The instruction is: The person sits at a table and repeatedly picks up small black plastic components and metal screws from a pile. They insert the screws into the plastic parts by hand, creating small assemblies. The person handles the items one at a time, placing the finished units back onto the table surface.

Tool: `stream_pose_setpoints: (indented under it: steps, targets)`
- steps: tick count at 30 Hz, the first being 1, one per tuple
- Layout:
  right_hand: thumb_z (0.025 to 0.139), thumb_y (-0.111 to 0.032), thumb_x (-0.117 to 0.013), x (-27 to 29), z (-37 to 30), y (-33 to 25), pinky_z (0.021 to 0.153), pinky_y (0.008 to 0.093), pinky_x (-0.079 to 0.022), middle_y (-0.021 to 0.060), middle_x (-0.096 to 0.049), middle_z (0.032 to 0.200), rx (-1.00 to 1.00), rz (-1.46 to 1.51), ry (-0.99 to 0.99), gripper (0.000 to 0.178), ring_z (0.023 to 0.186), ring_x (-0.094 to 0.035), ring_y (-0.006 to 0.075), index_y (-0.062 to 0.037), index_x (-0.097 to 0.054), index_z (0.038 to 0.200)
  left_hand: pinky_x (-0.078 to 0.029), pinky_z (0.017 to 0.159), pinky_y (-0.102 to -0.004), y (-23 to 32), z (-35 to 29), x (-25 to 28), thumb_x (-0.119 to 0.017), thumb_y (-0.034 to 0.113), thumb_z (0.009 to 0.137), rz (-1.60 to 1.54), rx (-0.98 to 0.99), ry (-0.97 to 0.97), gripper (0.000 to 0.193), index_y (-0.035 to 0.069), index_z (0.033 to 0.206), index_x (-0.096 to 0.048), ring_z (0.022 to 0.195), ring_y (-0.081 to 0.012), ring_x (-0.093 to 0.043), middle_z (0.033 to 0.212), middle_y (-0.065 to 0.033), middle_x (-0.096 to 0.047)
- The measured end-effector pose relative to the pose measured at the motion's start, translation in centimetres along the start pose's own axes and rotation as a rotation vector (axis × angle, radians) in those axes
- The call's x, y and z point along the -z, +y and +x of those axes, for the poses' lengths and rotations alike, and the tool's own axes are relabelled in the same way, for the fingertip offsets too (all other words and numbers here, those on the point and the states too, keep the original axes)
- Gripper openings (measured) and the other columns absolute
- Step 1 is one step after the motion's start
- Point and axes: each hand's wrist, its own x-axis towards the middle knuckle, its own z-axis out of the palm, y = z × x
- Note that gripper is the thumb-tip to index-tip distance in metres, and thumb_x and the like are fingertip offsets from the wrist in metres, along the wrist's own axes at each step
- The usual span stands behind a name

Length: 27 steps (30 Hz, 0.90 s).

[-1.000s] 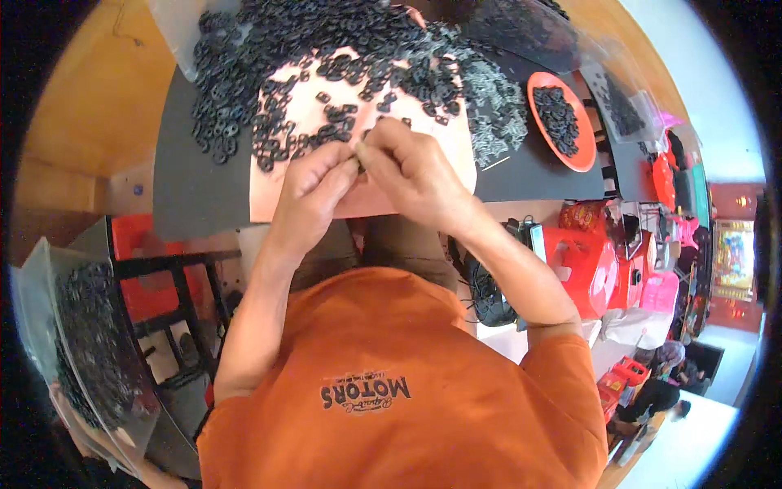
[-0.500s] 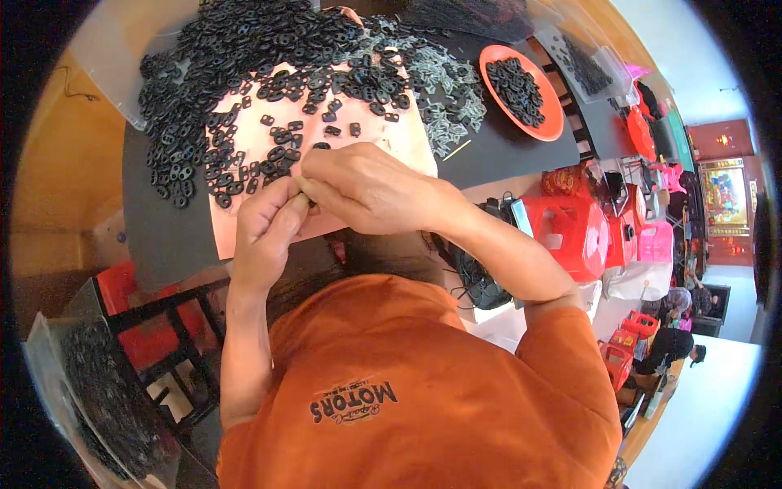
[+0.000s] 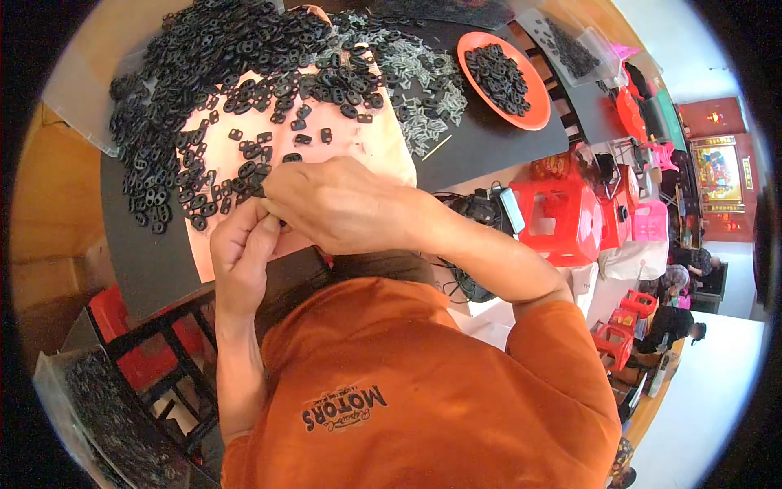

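Note:
My left hand (image 3: 243, 253) and my right hand (image 3: 338, 205) meet over the near edge of a pale pink cloth (image 3: 371, 143). Both are closed, with thumbs and fingertips pinched together. What they grip is hidden by the fingers; a bit of black shows just below the right hand. Small black oval two-holed plastic pieces (image 3: 199, 69) lie heaped at the far left and spill over the cloth, several close to my fingertips. Right of the cloth spreads a heap of small greyish translucent pieces (image 3: 423, 81).
A red-orange plate (image 3: 533, 110) of black pieces stands at the right on the dark table (image 3: 481, 155). Clear bins (image 3: 582, 61) hold more black pieces. Red stools (image 3: 558, 220), a black bag (image 3: 468, 216) and a black chair frame (image 3: 175, 346) are nearby. Several people sit far right.
The view has shifted slightly, so the table and plate appear farther left. My hands stay pinched together in nearly the same pose over the cloth.

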Motion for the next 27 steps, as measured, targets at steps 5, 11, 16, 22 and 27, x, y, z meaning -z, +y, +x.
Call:
stream_pose_setpoints:
  steps: [5, 11, 16, 22, 27]
  targets:
    - [0.084, -0.017, -0.054, 0.8, -1.2, 2.1, 0.060, 0.0425, -0.044, 0.0152, -0.054, 0.076, -0.040, 0.170, 0.101, 0.015, 0.071, -0.056, 0.0354, -0.0018, -0.053, 0.085, -0.030, 0.052, -0.0190, 0.0, -0.1, 0.5, -0.048, 0.010, 0.087, -0.005, 0.045, -0.004, 0.017, -0.001, 0.079, -0.058, 0.058, -0.0024, -0.039, 0.066, 0.0041, -0.048]
    - [0.085, -0.019, -0.049, 4.1, 2.3, 9.3, 0.064, 0.0464, -0.048, 0.0158, -0.057, 0.088, -0.202, -0.399, 0.262, 0.013, 0.079, -0.060, 0.0365, -0.0060, -0.053, 0.088, -0.029, 0.050, -0.0191, 0.5, 0.5, 0.0, -0.050, 0.009, 0.084, 0.067, 0.116, 0.003, 0.014, 0.000, 0.077, -0.057, 0.056, -0.0026, -0.037, 0.064, 0.0035, -0.045]
    - [0.087, -0.020, -0.049, 3.8, 3.7, 11.4, 0.067, 0.0447, -0.049, 0.0148, -0.056, 0.088, -0.071, -0.445, 0.015, 0.017, 0.082, -0.060, 0.0337, -0.0043, -0.055, 0.090, -0.030, 0.049, -0.0197, 0.9, 0.7, 0.4, -0.050, 0.011, 0.084, 0.096, 0.173, -0.032, 0.015, 0.001, 0.075, -0.058, 0.057, -0.0030, -0.041, 0.066, 0.0023, -0.050]
    - [0.084, -0.007, -0.055, 4.8, 2.3, 10.8, 0.068, 0.0367, -0.045, 0.0150, -0.054, 0.081, -0.058, -0.200, 0.071, 0.014, 0.077, -0.056, 0.0332, -0.0012, -0.058, 0.096, -0.029, 0.048, -0.0222, 0.5, 0.9, 0.7, -0.050, 0.011, 0.083, 0.148, 0.141, -0.081, 0.018, 0.000, 0.070, -0.055, 0.055, -0.0053, -0.040, 0.062, 0.0014, -0.047]
    - [0.081, -0.003, -0.057, 4.7, 2.4, 10.2, 0.066, 0.0365, -0.044, 0.0150, -0.052, 0.078, -0.028, -0.131, 0.053, 0.013, 0.075, -0.055, 0.0312, 0.0011, -0.056, 0.093, -0.028, 0.045, -0.0248, 0.6, 1.1, 1.0, -0.049, 0.008, 0.083, 0.145, 0.070, -0.118, 0.015, -0.001, 0.070, -0.051, 0.048, -0.0069, -0.033, 0.054, -0.0006, -0.038]
